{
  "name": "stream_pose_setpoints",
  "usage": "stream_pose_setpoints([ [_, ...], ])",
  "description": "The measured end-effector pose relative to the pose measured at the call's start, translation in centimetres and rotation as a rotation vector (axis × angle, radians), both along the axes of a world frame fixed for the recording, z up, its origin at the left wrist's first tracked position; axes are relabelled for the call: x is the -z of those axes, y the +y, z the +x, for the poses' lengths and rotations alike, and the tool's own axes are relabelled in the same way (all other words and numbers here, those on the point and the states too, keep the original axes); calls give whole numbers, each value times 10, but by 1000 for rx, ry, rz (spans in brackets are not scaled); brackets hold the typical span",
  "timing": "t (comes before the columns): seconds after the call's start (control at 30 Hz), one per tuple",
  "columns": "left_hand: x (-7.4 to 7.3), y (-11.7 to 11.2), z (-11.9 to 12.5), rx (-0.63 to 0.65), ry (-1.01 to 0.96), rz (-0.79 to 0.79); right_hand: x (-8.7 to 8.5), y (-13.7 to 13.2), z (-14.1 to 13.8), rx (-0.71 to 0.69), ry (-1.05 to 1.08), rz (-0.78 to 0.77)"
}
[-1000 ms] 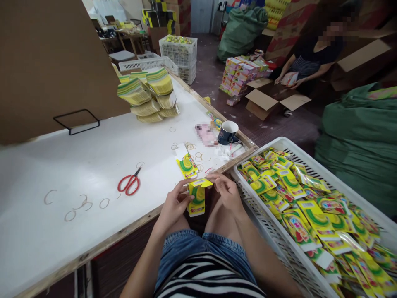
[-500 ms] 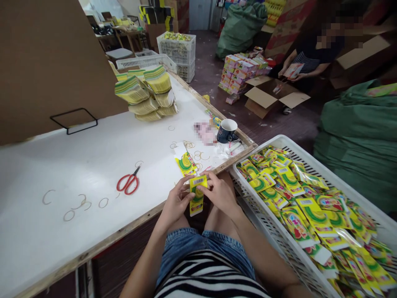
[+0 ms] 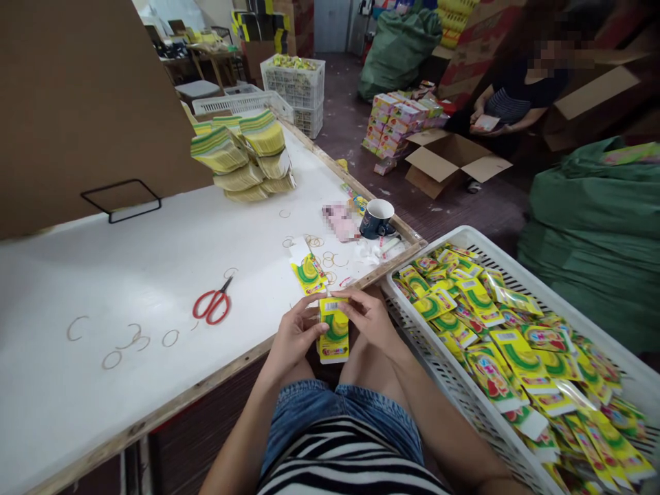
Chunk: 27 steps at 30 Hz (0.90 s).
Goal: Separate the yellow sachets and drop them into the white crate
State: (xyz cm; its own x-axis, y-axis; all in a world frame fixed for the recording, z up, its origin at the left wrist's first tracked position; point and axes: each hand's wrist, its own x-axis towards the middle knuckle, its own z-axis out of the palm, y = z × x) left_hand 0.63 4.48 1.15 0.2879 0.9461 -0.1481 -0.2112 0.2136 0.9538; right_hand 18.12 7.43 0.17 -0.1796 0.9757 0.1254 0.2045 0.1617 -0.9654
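Over my lap, in front of the table edge, I hold a small yellow and green carton [image 3: 335, 333] upright between both hands. My left hand [image 3: 299, 330] grips its left side, with the thumb on the front face. At the top right, the fingers and thumb of my right hand [image 3: 367, 317] pinch the carton by its barcode end. Just beyond my fingers, a flat yellow carton blank [image 3: 308, 269] with a white flap lies on the table. Red-handled scissors [image 3: 212, 304] rest to the left of it.
Stacked flat cartons [image 3: 247, 155] stand at the table's back. Rubber bands [image 3: 314, 240], a mug [image 3: 377, 218] and a pink item [image 3: 341, 222] lie on the table [image 3: 128, 275]. To my right is a white crate [image 3: 467, 237] of filled-looking cartons. A co-worker [image 3: 520, 103] sits behind an open box [image 3: 443, 165].
The carton in my hands has turned so that its front shows wider, and it looks more opened out. My right hand has shifted to its top edge. The co-worker's hands have moved back from the box.
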Motion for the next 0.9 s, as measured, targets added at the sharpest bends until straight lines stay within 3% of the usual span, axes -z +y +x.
stream_pose_setpoints([
  [0.07, 2, 3, 7, 23, 21, 41, -3, -4, 8, 0, 48, -27],
  [0.13, 8, 11, 11, -23, 125, 139, -14, -9, 27, 83, -54, 43],
  [0.27, 33, 34, -2, -276, 619, 350, -41, -15, 81, 535, -570, 340],
  [0.33, 48, 43, -11, -294, 803, 372, -44, -13, 93, 603, -668, 393],
  [0.37, 55, 46, -13, -271, 865, 380, -42, -9, 92, 568, -658, 390],
  [0.5, 67, 47, -14, -159, 1003, 422, -10, 21, 41, 286, -517, 232],
  [0.63, 63, 43, -13, -102, 1052, 407, 23, 63, -27, 185, -492, -67],
  [0.7, 60, 42, -14, -97, 1044, 404, 32, 80, -49, 185, -467, -136],
  [0.9, 58, 39, -15, -165, 872, 358, 39, 96, -58, 192, -329, -161],
])
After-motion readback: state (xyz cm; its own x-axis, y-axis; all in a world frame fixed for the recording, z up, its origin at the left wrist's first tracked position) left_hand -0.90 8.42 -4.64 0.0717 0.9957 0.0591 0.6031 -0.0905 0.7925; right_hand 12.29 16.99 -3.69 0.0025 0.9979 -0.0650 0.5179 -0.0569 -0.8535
